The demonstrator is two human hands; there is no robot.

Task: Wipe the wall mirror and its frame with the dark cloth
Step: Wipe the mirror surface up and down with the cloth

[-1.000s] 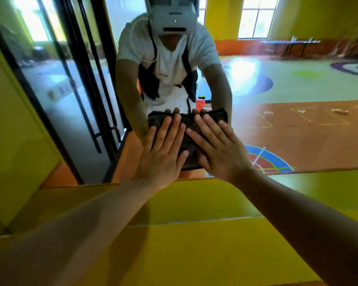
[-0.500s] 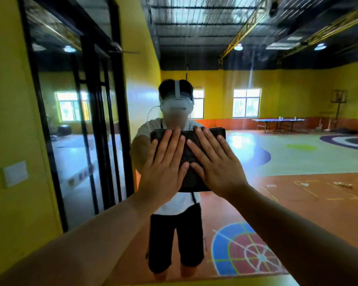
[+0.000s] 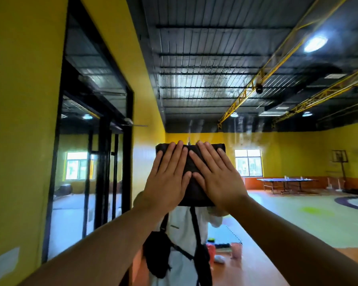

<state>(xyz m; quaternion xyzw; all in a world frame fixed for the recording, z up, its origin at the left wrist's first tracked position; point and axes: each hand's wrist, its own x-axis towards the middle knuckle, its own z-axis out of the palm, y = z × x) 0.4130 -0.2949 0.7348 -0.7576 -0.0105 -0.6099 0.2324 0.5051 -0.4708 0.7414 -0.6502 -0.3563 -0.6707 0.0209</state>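
A folded dark cloth [image 3: 191,174] lies flat against the glass of the wall mirror [image 3: 246,83], which fills nearly the whole view. My left hand [image 3: 167,178] presses on the cloth's left half with straight, spread fingers. My right hand [image 3: 214,178] presses on its right half in the same way, thumbs almost touching. Faint wipe streaks show on the glass up and to the right of the cloth. The mirror's frame does not show clearly; a black-framed doorway [image 3: 128,141] appears left of the hands.
The mirror reflects a person in a white shirt [image 3: 182,230] right behind the cloth, a hall with a dark ceiling, yellow walls, windows and a table-tennis table [image 3: 285,181]. A yellow wall [image 3: 19,120] stands at the left.
Both hands have slid the cloth upward on the glass, from the mirror's lower edge to above the reflected person's chest. My view has tilted up with them.
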